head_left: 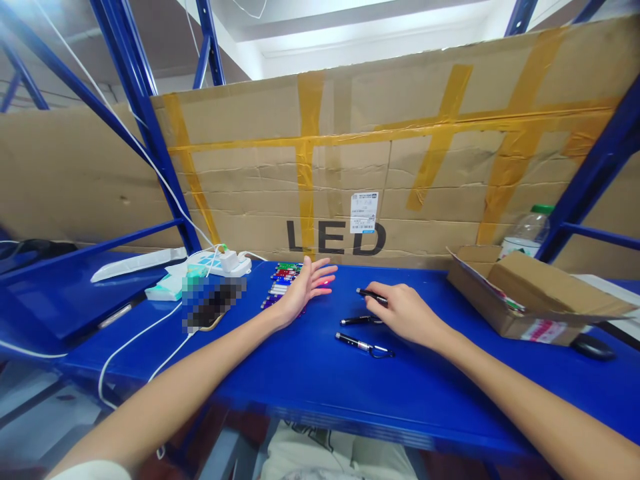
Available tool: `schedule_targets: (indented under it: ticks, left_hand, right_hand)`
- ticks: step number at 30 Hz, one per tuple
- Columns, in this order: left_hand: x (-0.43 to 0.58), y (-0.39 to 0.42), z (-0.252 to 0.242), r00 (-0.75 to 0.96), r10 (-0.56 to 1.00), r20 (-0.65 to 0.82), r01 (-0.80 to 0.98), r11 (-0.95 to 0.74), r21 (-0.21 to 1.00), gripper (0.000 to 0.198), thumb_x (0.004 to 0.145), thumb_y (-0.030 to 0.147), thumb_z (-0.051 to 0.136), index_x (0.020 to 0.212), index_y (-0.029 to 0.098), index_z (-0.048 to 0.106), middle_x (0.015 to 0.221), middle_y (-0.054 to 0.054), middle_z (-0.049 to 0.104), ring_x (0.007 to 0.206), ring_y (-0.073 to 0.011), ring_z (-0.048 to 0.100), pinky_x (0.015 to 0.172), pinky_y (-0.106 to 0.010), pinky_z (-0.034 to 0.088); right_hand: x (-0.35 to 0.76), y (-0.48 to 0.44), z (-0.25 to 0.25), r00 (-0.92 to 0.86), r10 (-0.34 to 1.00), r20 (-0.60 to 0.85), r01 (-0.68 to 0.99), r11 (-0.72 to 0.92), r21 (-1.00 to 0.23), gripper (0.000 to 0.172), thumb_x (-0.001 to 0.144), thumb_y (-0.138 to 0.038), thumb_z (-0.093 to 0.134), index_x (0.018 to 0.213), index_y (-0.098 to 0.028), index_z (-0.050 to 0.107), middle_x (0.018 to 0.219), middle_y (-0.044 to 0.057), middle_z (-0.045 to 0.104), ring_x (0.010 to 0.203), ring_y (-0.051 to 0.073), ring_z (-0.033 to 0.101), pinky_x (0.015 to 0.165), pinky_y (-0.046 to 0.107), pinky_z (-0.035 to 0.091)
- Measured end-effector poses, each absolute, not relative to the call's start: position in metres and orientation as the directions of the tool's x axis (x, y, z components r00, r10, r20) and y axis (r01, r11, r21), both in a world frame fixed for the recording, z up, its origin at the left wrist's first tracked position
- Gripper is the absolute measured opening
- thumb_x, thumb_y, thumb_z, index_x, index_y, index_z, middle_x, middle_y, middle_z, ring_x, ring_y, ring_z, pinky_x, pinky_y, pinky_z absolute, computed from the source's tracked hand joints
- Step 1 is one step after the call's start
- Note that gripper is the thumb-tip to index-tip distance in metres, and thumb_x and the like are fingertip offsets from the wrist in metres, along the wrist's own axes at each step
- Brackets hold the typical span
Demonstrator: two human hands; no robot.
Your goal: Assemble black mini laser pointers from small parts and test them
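My left hand is over the right ends of a row of coloured pens, its fingers spread and nothing held. The row has green, red, white and blue pens lying side by side. My right hand pinches a black pen between thumb and fingers, low over the blue table. Just below it lies a second black pen, its right end close to the hand. Nearer the front edge is a third black pen with a silver band and a dark loop at its right end.
An open cardboard box stands at the right, with a black mouse and a green-capped bottle beside it. On the left are a phone, a power strip and white cables. A tall cardboard sheet backs the table.
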State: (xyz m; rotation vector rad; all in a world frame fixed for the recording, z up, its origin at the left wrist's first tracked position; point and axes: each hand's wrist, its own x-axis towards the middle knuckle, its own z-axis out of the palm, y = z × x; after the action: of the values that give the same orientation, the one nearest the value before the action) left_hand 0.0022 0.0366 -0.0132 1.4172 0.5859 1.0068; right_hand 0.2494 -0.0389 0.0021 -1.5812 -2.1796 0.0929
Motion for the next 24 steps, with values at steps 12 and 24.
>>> schedule_targets:
  ticks: [12, 24]
  left_hand:
    - [-0.0027, 0.0427, -0.0100, 0.430, 0.854, 0.292, -0.252, -0.197, 0.948, 0.086, 0.100, 0.087, 0.032, 0.145, 0.020, 0.062, 0.150, -0.018, 0.065, 0.137, -0.0330, 0.064, 0.112, -0.048, 0.051]
    - [-0.0008, 0.0379, -0.0083, 0.453, 0.837, 0.307, -0.271, -0.199, 0.942, 0.092, 0.097, 0.090, 0.027, 0.148, 0.020, 0.059, 0.154, -0.018, 0.062, 0.143, -0.0363, 0.058, 0.118, -0.051, 0.045]
  right_hand:
    - [0.2469, -0.0432, 0.0027, -0.243, 0.897, 0.369, 0.866, 0.372, -0.335, 0.027, 0.103, -0.038, 0.045, 0.101, -0.023, 0.069, 0.075, 0.004, 0.073, 0.067, 0.024, 0.066, 0.063, 0.030, 0.033]
    - [0.2419, -0.0454, 0.0004, -0.299, 0.910, 0.288, 0.887, 0.376, -0.268, 0.023, 0.104, -0.034, 0.047, 0.096, -0.024, 0.066, 0.076, 0.004, 0.073, 0.069, 0.023, 0.067, 0.062, 0.030, 0.030]
